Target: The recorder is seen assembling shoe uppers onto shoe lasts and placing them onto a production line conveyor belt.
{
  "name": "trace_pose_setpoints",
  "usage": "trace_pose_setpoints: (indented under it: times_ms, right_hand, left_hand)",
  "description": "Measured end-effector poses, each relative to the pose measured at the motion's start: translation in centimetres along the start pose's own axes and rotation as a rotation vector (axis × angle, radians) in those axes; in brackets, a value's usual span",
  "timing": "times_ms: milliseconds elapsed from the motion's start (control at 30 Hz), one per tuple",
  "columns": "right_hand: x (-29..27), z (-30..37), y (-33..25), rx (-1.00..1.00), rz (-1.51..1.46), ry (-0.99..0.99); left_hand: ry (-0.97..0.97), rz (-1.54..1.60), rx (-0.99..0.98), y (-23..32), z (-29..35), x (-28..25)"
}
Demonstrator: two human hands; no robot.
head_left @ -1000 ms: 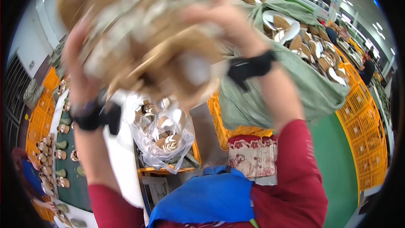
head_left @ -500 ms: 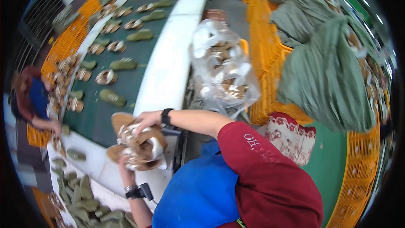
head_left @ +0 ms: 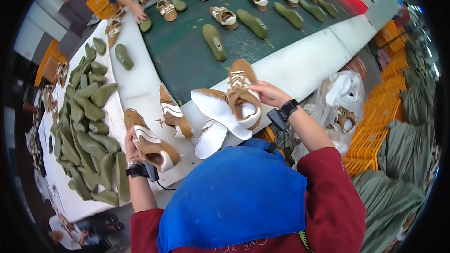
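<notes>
Well, from where I stand, the worker's left hand (head_left: 133, 147) has its fingers closed on the outer side of a tan-and-white low shoe upper (head_left: 157, 145), though the fingertips underneath are hidden from me. The right hand (head_left: 272, 94) has its fingers pinching the side of a laced tan shoe upper with white trim (head_left: 243, 94), toe pointing away from the body.

Between the two sets of fingers, a tan upper with white curved stripes (head_left: 176, 115) lies on the long white bench (head_left: 136, 84). Nearer the right fingers, just to their left, are a tan upper with its flat white underside showing (head_left: 218, 107) and another white-bottomed piece (head_left: 211, 140). The laced one overlaps the first; whether they touch, I cannot tell.

The right-hand pinch looks one-sided, so a quick turn could let that upper twist loose. The white-bottomed pair sits close by the blue cloth apron (head_left: 234, 197), and a lean or a sleeve could shove it off the edge. Left of the left fingers, a heap of olive-green plastic lasts (head_left: 89, 136) crowds in; an elbow swung outward could tumble some. The thin black cable (head_left: 165, 187) under the left wrist might snag, too.
</notes>
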State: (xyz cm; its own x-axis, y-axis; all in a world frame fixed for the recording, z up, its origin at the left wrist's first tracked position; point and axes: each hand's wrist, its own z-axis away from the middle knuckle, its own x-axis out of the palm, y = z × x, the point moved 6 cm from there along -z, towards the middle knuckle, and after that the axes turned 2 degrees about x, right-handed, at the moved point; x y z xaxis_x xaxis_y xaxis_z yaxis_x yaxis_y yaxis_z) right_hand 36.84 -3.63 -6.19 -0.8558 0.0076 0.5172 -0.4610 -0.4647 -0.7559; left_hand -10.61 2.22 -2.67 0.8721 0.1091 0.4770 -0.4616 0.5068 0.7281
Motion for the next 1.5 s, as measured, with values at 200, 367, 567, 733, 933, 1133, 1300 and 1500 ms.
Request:
trace_pose_setpoints:
  times_ms: [200,367,567,733,933,1133,1300,1500]
  right_hand:
    - [-7.8,-0.2,-1.2,0.092,0.144,0.309]
    - [-5.3,-0.1,-5.8,-0.212,0.046,0.303]
    - [2.8,-0.9,-9.5,-0.336,-0.193,0.062]
    - [13.8,-2.4,-8.1,-0.252,0.088,-0.103]
    - [19.2,1.9,-11.8,-0.851,0.992,0.281]
    - [22.8,2.6,-10.1,-1.051,1.352,0.268]
    - [23.9,2.2,-10.2,-1.123,1.319,0.292]
    - [23.7,2.7,-9.7,-1.115,1.308,0.183]
  left_hand:
    - [0.134,-0.641,-0.009,0.3,-3.4,-6.0]
    - [0.575,-1.186,0.337,0.4,-3.7,-7.1]
    - [0.075,-0.918,0.740,3.7,0.7,11.9]
    - [-0.669,0.119,-0.185,-3.7,3.4,24.9]
    - [-0.460,0.034,-0.013,-3.8,1.2,22.9]
    - [-0.421,-0.674,0.380,-1.0,2.7,22.5]
    - [0.212,-0.815,1.163,3.5,6.3,22.9]
    - [0.058,-1.054,1.256,3.9,6.9,23.3]
